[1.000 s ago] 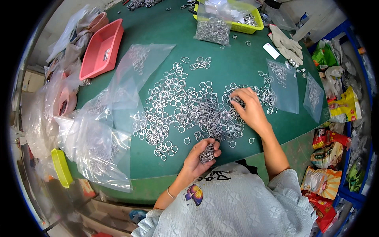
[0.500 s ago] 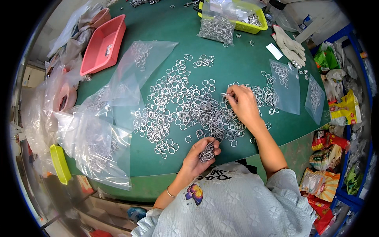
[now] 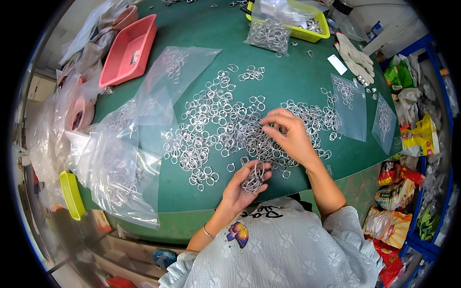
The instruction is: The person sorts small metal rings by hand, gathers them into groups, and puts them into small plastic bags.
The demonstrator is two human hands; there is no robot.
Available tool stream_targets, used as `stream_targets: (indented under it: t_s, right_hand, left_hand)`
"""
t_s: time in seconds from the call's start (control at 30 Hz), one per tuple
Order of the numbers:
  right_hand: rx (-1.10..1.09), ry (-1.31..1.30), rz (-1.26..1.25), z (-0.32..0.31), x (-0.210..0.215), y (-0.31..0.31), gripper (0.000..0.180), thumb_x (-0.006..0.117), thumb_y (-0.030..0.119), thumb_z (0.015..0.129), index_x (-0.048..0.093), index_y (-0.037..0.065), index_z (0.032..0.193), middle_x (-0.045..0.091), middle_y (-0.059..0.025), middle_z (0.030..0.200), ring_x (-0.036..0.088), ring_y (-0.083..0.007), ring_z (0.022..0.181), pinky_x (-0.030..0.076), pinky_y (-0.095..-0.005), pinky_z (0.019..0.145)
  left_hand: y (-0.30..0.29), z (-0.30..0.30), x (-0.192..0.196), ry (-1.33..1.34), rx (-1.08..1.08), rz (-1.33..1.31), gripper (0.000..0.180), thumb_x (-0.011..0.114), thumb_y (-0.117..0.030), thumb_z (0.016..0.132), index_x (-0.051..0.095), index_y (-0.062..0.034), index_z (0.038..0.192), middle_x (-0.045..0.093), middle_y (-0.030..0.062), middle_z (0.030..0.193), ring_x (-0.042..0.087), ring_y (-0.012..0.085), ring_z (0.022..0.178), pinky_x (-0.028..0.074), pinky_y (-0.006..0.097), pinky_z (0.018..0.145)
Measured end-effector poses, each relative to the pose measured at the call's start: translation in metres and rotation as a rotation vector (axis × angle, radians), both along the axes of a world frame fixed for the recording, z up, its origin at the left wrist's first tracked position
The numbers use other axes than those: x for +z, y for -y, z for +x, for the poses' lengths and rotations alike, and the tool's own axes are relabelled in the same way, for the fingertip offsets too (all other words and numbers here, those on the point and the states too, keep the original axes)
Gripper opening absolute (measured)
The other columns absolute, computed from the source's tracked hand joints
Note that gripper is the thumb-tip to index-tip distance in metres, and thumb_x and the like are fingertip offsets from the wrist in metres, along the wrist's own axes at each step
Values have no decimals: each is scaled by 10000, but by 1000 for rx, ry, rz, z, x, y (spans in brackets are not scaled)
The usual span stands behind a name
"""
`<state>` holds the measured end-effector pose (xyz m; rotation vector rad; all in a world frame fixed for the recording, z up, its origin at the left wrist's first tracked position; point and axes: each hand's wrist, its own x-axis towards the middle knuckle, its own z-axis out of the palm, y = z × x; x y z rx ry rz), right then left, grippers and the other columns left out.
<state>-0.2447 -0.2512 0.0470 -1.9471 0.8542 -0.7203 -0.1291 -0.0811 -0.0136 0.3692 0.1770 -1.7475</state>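
A handful of silver metal rings [image 3: 253, 181] lies in my left hand [image 3: 236, 188], whose fingers curl around them near the table's front edge. Each ring appears to have a small knob on its rim. Over the big spread of loose rings [image 3: 201, 108] hovers my right hand [image 3: 293, 139], slightly blurred. Its thumb and fingertips are drawn near each other in a pinch; whatever is between them cannot be made out against the rings behind. Part of the heap is hidden under this hand.
Clear plastic bags of rings [image 3: 115, 182] cover the table's left side, beside a pink tray [image 3: 129, 48]. Flat bags [image 3: 349, 113] lie at right, below white gloves [image 3: 354, 57]. A yellow-green basket [image 3: 307, 33] and a filled bag [image 3: 269, 36] stand at the back.
My right hand has moved left and a little down over the heap. My left hand has turned and opened somewhat, showing more of the rings in it.
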Motion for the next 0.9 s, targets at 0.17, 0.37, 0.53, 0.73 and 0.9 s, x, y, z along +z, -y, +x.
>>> stream_targets:
  t_s: [0.17,0.37,0.53,0.73,0.9]
  right_hand:
    - [113,-188,-370,11,-33,6,186,676,95,754,637,15,918,590,-103,870,552,-293,828,433,-386,804]
    - [-17,-145,-32,-6,-11,11,100,622,73,805,617,-8,864,609,-109,822,573,-252,737,465,-343,677]
    - [-45,-121,-157,-23,-21,14,77,621,8,774,604,-10,847,603,-116,839,570,-287,783,459,-360,718]
    - [-98,-183,-299,-18,-26,9,172,653,-10,717,613,21,882,600,-101,882,546,-277,873,415,-379,793]
    - [-53,-375,-530,-18,-29,6,170,673,26,704,631,57,865,596,-64,905,517,-242,906,360,-375,825]
  left_hand:
    - [-4,5,-15,-126,-92,-261,463,573,-314,886,509,-21,1238,494,251,1242,567,359,1047,572,423,745]
    - [-4,2,0,-39,-53,-204,323,604,-288,872,603,-25,1059,523,158,954,568,296,858,569,320,582]
    - [-1,2,2,-79,-82,-208,243,609,-277,871,613,-39,922,491,134,914,562,282,840,562,302,540]
    - [-1,2,7,-86,-63,-290,268,583,-296,886,607,-29,895,491,168,954,574,288,853,550,297,519]
    - [-2,3,8,-102,-50,-222,273,554,-295,904,598,-26,896,506,179,976,569,274,871,554,294,556]
